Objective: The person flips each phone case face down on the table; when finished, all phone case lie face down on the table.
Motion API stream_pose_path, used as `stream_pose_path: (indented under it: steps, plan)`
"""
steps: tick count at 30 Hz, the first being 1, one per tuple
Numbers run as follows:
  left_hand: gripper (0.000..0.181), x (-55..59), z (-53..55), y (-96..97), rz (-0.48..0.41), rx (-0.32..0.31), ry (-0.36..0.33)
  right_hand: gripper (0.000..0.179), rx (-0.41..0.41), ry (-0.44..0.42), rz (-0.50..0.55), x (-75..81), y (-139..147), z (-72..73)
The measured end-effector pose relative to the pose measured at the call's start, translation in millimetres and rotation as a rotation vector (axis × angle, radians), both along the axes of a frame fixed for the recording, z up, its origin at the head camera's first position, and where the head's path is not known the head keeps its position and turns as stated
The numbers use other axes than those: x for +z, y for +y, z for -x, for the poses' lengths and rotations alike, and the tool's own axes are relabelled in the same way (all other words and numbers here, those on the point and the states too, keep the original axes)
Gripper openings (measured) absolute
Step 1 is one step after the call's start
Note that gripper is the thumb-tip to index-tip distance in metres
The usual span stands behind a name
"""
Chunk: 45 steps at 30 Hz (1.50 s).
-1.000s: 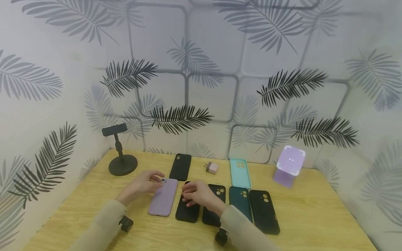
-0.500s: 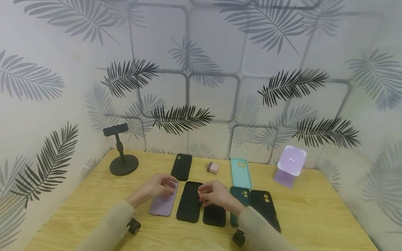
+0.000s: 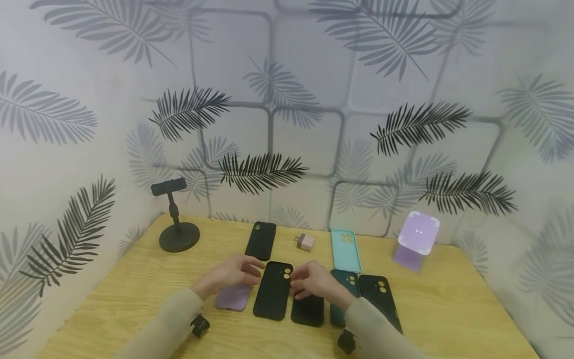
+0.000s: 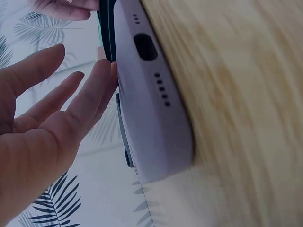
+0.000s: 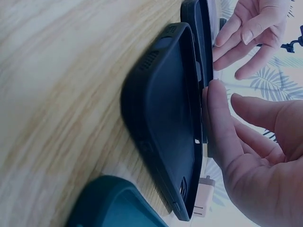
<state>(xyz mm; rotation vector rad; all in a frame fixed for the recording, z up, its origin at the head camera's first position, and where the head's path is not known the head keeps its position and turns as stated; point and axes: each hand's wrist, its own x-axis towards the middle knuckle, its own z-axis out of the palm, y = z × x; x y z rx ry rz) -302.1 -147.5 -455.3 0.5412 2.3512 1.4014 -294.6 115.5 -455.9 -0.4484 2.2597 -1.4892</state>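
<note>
A black phone case (image 3: 272, 294) lies between the two hands in the head view. My left hand (image 3: 235, 273) hovers over the lilac phone case (image 3: 232, 299) and hides its upper part; its fingers reach toward the black case's left edge, loosely bent with nothing in them. In the left wrist view the lilac case (image 4: 151, 132) shows its port opening. My right hand (image 3: 316, 281) is over a second black case (image 3: 308, 313), fingertips near the first one's right edge. The right wrist view shows that second case (image 5: 165, 99) hollow side up; whether the fingertips touch anything is unclear.
Right of the hands lie a dark teal case (image 3: 344, 294) and another black case (image 3: 380, 299). Farther back are a black case (image 3: 261, 242), a charger plug (image 3: 306, 242) and a turquoise case (image 3: 346, 252). A black phone stand (image 3: 179, 237) and lilac stand (image 3: 417, 237) flank them.
Both hands have moved to the right. The right hand has come off the black case that now lies between the hands, and the left hand has moved across the lilac case.
</note>
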Motion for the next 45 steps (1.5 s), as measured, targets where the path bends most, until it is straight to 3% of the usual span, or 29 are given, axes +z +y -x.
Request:
stream_pose_path:
  steps: [4,9,16,24,30,40,45]
  plan:
    - [0.045,0.5,0.5,5.3,-0.03,0.015,-0.067,0.028,-0.004,-0.016,-0.009,0.1,-1.5,0.1]
    - [0.053,0.4,3.5,6.0,-0.183,0.046,-0.18,0.029,-0.014,-0.019,-0.007,2.2,-4.1,-0.6]
    - [0.061,-1.3,5.9,1.9,-0.313,0.107,-0.248,0.033,-0.014,-0.035,0.001,1.1,-12.0,-2.0]
    - [0.063,1.6,7.3,6.9,-0.318,0.117,-0.23,0.052,0.038,-0.138,0.061,-3.8,-27.3,3.3]
    - [0.067,3.2,4.8,13.3,-0.345,0.096,-0.264,0.062,0.072,-0.205,0.164,-7.8,-33.1,4.9]
    - [0.065,4.2,-0.4,14.2,-0.301,0.046,-0.317,0.056,0.132,-0.224,0.26,-15.4,-27.3,9.2]
    - [0.066,3.0,-2.5,13.6,-0.276,0.025,-0.32,0.052,0.109,-0.171,0.261,-12.6,-18.3,9.6]
